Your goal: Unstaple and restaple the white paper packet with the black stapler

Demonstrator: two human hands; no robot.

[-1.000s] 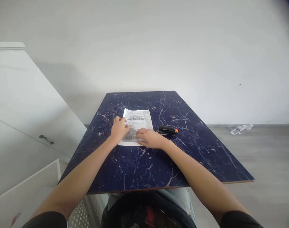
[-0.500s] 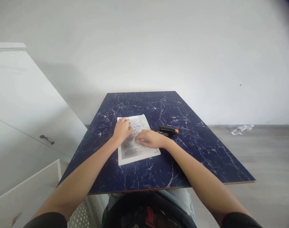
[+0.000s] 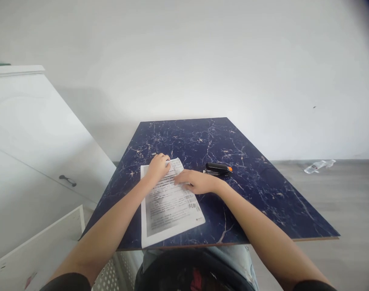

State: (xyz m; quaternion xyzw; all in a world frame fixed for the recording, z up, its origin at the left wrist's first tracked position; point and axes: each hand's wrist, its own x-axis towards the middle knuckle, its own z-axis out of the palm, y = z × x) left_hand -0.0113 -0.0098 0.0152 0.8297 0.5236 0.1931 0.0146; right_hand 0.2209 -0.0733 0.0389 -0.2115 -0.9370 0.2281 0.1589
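Printed sheets of paper (image 3: 169, 214) lie on the dark blue marbled table, their lower left corner at its front edge. My left hand (image 3: 159, 167) rests over the top of the paper, fingers apart and curved toward the far side. On the right part of the paper lies my right hand (image 3: 196, 181), its fingers spread loosely and pointing left. A black stapler with an orange end (image 3: 219, 168) sits just beyond my right hand, not touched. A small light piece (image 3: 154, 153) is on the table behind my left hand.
The blue table (image 3: 247, 202) stands against a white wall. To the left are a white cabinet (image 3: 45, 129) with a dark handle and a white panel (image 3: 39, 238). A crumpled clear plastic piece (image 3: 319, 166) lies on the floor at the right.
The paper has come nearer to the front edge and looks longer, with more print showing below my hands. My hands have hardly moved. The view has shifted slightly.
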